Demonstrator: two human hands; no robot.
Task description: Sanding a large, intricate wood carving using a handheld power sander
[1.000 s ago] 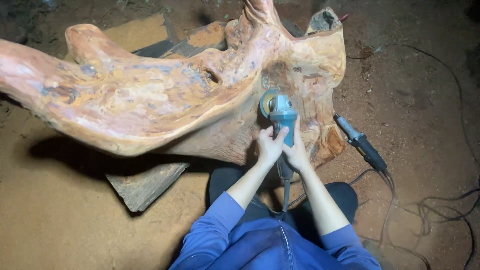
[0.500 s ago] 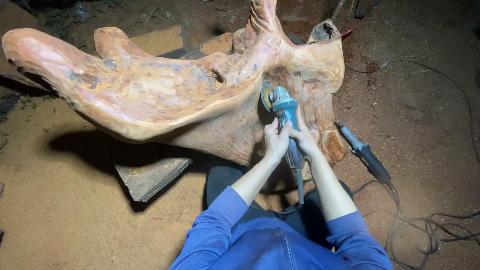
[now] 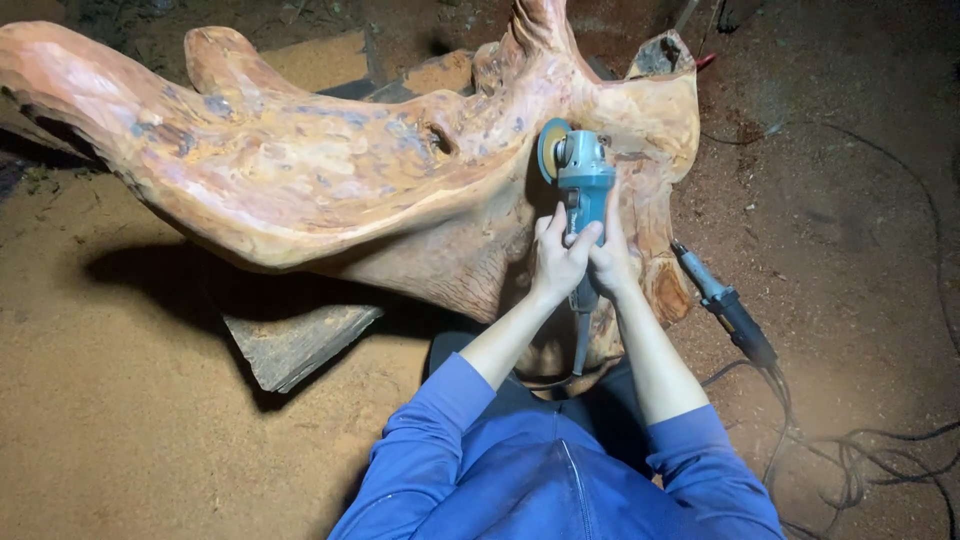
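Grinder (image 3: pixel 583 185) sits just right of the frame's centre, a blue handheld power tool with its round disc (image 3: pixel 551 150) pressed against the side of a big wood root (image 3: pixel 330 180). Nearest the camera, at the bottom of the frame, are the person's blue sleeves (image 3: pixel 440 440) and bare forearms reaching upward. The left hand (image 3: pixel 557 262) is clenched around the grinder's body from the left, fingers curled over it. The right hand (image 3: pixel 610 262) grasps the same body from the right, touching the left hand, its index finger laid along the tool. A dark cord (image 3: pixel 580 335) hangs from the grinder's rear end down between the forearms.

Right of the right forearm, a second power tool (image 3: pixel 725 305), slim with a dark handle, lies on the dirt floor (image 3: pixel 120 400), apart from both hands. Its cables (image 3: pixel 860 450) tangle toward the lower right corner. Left of the arms, a flat grey wedge-shaped block (image 3: pixel 295 340) lies under the root in shadow.

The root fills the upper half of the frame, reddish orange and smooth, with a long limb stretching to the upper left corner and a shorter stump rising at top centre. Beyond it, at the top edge, pale boards (image 3: pixel 320 60) and darker ground show.
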